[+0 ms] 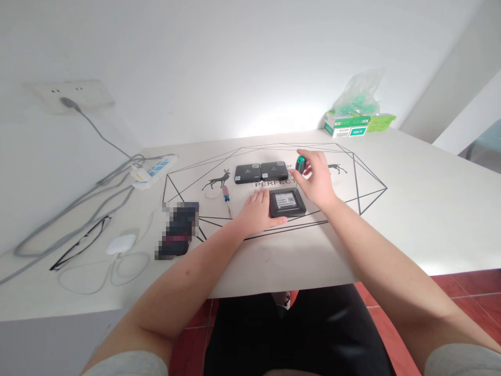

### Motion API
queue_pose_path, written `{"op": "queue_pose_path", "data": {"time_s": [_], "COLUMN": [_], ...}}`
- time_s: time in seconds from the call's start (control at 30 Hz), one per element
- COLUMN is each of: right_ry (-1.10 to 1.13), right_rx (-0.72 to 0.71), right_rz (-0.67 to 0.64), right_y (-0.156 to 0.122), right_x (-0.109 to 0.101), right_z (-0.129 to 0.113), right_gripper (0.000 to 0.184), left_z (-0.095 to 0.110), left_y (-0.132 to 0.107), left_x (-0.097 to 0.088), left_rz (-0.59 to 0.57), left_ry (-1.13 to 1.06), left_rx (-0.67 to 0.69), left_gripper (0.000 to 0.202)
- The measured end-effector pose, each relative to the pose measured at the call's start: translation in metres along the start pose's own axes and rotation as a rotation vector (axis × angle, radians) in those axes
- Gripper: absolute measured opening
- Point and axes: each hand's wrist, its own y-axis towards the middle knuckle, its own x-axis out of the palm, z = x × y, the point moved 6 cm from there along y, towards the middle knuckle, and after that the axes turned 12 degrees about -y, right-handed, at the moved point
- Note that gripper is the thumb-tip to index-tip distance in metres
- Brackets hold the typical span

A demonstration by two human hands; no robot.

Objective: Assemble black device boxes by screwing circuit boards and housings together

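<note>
My right hand pinches a green-handled screwdriver, left hand spread against a black case, boxes at the table's back edge.

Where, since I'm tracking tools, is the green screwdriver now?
In the head view, just right of centre: the green screwdriver is in the right hand, its shaft pointing down at the black case that the left hand touches.
</note>
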Motion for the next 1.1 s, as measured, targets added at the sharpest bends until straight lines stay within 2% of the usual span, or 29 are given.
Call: {"op": "queue_pose_path", "data": {"time_s": [0.1, 0.17, 0.43, 0.63, 0.8, 1.1], "right_ry": [0.049, 0.084, 0.067, -0.017, 0.007, 0.041], "right_rx": [0.014, 0.031, -0.023, -0.026, -0.074, -0.051], "right_rz": [0.003, -0.002, -0.008, 0.032, 0.067, 0.044], "right_y": [-0.001, -0.002, -0.003, -0.004, -0.004, -0.004], "right_x": [0.002, 0.004, 0.003, 0.0, 0.0, -0.001], "right_z": [0.002, 0.003, -0.006, -0.004, -0.008, -0.009], "right_gripper": [0.063, 0.066, 0.048, 0.047, 0.057, 0.042], "left_z": [0.0, -0.001, -0.003, -0.003, -0.002, -0.002], "left_y": [0.0, 0.0, 0.002, 0.002, 0.001, 0.001], "left_x": [0.0, 0.0, 0.001, 0.001, 0.0, 0.001], "left_rz": [-0.005, 0.001, 0.016, 0.011, 0.016, 0.025], "left_ry": [0.002, 0.0, -0.005, -0.014, -0.016, -0.01], "left_rx": [-0.003, 0.0, 0.021, 0.007, 0.013, 0.03], "left_gripper": [0.126, 0.126, 0.125, 0.124, 0.124, 0.125]}}
